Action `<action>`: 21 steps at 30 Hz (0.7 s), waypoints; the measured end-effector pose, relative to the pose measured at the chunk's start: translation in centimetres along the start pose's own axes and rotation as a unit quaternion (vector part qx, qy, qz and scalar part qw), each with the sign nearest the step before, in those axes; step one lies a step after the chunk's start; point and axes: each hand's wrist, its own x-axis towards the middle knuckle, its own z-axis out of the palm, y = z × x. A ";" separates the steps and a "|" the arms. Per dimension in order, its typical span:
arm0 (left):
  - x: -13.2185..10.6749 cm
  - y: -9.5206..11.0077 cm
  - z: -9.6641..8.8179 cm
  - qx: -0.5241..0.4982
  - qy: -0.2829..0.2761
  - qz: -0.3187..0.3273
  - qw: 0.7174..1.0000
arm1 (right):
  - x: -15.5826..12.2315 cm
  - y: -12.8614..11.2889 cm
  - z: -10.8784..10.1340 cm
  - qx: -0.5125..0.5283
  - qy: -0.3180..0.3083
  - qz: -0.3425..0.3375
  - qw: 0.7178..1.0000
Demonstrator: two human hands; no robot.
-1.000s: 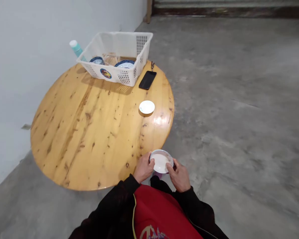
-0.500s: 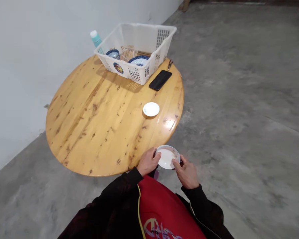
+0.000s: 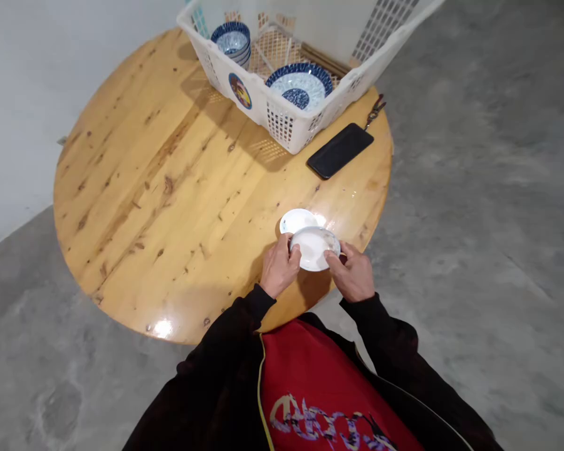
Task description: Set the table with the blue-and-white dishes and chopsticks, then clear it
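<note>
Between my two hands is a small white dish (image 3: 314, 248), its hollow side facing up. My left hand (image 3: 281, 264) grips its left rim, thumb over the edge. On the right rim my right hand (image 3: 351, 269) is closed the same way. A second small white plate (image 3: 295, 220) lies on the table just beyond, partly covered from view by the held dish. The held dish appears above the table's near right part; whether it touches the plate I cannot tell.
The round wooden table (image 3: 136, 213) carries a white plastic basket (image 3: 282, 119) at its far side. Inside are stacked blue-rimmed bowls (image 3: 232, 42), a blue-patterned plate (image 3: 301, 86) and brown sticks (image 3: 326, 61). A black phone (image 3: 341, 150) with a strap lies beside the basket.
Both hands have carried the dish forward over the table, close to the plate lying there. The view has come nearer to the table and basket.
</note>
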 end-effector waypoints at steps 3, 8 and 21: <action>2.0 -0.3 0.0 0.004 0.026 -0.004 1.000 | 2.3 -0.2 0.9 -0.025 0.001 -0.016 1.000; 3.6 -0.4 0.3 0.061 0.065 -0.020 0.996 | 4.5 0.1 2.1 -0.056 -0.017 -0.025 0.998; 5.1 -0.4 0.2 0.124 0.109 -0.061 0.984 | 7.1 -1.7 2.6 -0.148 -0.108 -0.021 0.983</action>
